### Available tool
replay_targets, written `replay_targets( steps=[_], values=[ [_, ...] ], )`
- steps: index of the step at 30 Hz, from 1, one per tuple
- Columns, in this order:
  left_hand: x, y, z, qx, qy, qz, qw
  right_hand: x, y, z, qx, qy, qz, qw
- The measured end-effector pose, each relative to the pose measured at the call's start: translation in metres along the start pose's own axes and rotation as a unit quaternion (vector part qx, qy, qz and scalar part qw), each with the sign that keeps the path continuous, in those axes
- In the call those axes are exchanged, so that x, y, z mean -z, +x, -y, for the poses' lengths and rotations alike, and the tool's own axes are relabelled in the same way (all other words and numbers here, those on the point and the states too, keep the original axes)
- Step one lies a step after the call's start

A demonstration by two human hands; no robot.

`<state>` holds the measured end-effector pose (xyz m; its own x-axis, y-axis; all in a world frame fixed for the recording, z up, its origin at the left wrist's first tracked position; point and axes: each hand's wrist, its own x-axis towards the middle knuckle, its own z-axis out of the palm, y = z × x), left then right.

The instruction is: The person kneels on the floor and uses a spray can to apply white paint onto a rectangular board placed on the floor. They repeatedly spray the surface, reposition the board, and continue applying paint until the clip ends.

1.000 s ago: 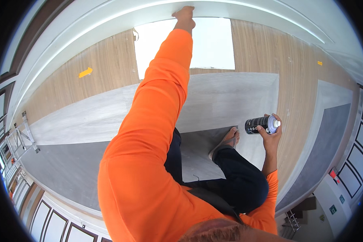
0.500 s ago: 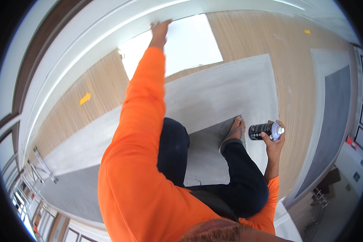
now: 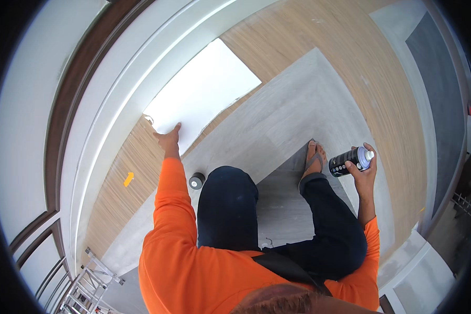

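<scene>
- At the person's right side, the right hand (image 3: 365,170) holds a dark spray can (image 3: 350,161) in a closed grip, long axis near level, white nozzle end pointing right.
- Left hand (image 3: 168,139) rests flat, fingers open, on the near corner of the white panel (image 3: 201,94).
- Panel lies forward-left of the can, well apart; left hand is nearer.
- Versus the earlier frame: left arm has drawn in and the panel sits further left; a small round cap (image 3: 196,181) now shows by the knee.

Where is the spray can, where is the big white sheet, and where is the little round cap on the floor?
spray can (image 3: 346,161), head view, on the middle of its black body.
white sheet (image 3: 204,94), head view, on its bare middle.
round cap (image 3: 196,181), head view, on its top.
</scene>
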<state>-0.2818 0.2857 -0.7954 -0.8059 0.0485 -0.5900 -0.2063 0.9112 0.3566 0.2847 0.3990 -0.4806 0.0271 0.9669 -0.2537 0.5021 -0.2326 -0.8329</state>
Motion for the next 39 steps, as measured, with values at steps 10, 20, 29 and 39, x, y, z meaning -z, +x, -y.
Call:
replay_targets(
  steps=[10,20,29,39],
  values=[
    [0.021,0.021,0.036,0.001,-0.304,0.274,0.912,-0.001,0.004,0.011,0.041,0.032,-0.046,0.998],
    [0.011,-0.047,0.026,0.03,-0.421,0.4,0.813,0.006,0.016,0.032,0.11,0.039,-0.117,0.986],
    [0.052,-0.074,0.03,-0.08,-0.357,0.435,0.823,-0.006,0.043,-0.008,0.098,0.274,-0.101,0.951],
    [0.003,-0.168,-0.039,-0.078,-0.272,0.472,0.835,-0.044,0.023,-0.03,0.069,0.357,-0.124,0.923]
  ],
)
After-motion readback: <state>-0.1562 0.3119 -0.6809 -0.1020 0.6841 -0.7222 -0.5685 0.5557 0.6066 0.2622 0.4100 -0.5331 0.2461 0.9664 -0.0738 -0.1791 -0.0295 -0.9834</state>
